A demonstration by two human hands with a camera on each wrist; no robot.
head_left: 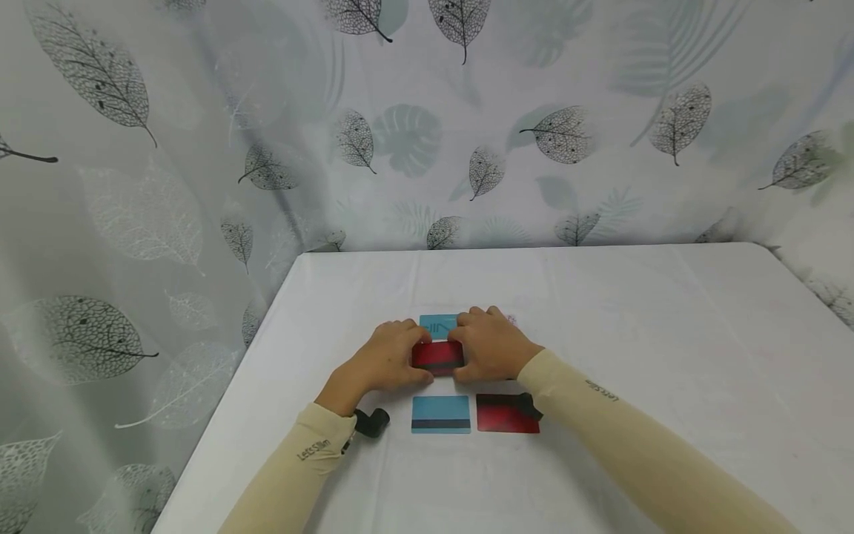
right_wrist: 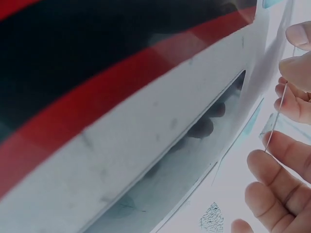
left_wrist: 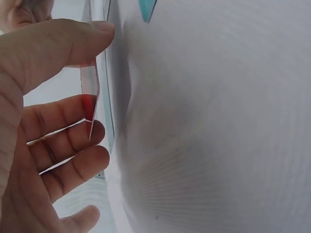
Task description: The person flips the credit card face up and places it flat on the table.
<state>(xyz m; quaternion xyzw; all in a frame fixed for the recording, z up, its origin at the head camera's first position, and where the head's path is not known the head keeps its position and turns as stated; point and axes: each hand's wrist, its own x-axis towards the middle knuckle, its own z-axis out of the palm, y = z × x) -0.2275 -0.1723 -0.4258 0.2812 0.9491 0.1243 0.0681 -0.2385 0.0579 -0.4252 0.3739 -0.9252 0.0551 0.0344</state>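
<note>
Left hand [head_left: 390, 357] and right hand [head_left: 494, 345] pinch a thin, glossy red rectangular card [head_left: 437, 353] above creased white cloth [head_left: 627, 319].

Glossy plastic card [head_left: 437, 354], matt cloth tabletop [head_left: 634, 334]

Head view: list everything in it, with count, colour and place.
Striped red rectangular card: one, red and dark, between the hands
Lettered blue rectangular card: one, blue, just beyond it
Striped blue rectangular card: one, blue and dark, table's nearer side
Red-and-black rectangular card: one, right of the striped blue one
Partly hidden item: one, pinkish marks, behind the right hand
Cloth-covered table: one, white, beneath
Leaf-printed cloth backdrop: grey-white, behind and left
Rounded wrist devices: two, black, at the wrists
Left hand, right hand: one each, gripping the striped red card
Sleeves: two, cream, forearms
</note>
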